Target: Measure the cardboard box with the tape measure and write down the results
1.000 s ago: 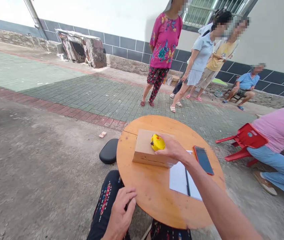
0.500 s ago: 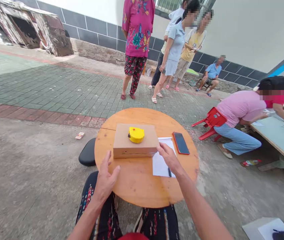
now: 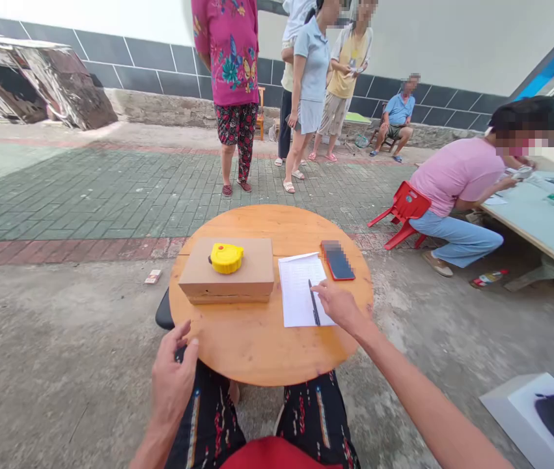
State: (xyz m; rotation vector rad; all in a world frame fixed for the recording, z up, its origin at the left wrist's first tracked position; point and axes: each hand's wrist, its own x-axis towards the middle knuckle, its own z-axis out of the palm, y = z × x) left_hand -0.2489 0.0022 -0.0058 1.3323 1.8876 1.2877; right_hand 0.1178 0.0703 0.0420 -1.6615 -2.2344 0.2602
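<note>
My left hand (image 3: 175,368) is held low over my lap, just off the near left edge of the round wooden table (image 3: 252,348). Its fingers are apart and it holds nothing. Over a sheet of paper (image 3: 293,296) hovers my right hand (image 3: 340,305), its fingertips at a black pen (image 3: 314,305) that lies on the sheet. Whether they touch the pen is not clear. Left of the paper lies a brown cardboard box (image 3: 252,260), with a yellow tape measure (image 3: 226,259) on its top. A phone with a red edge (image 3: 339,262) lies beyond my right hand.
A black stool seat (image 3: 163,311) juts out at the table's left. Several people stand beyond the table; one person in pink (image 3: 457,169) sits on a red chair (image 3: 406,210) at a pale table (image 3: 545,215). A white box (image 3: 518,417) is on the ground at right.
The box with the tape measure has shifted left, off the paper. My right hand has gone from the box's right side to the pen; my left hand has drawn back from the box.
</note>
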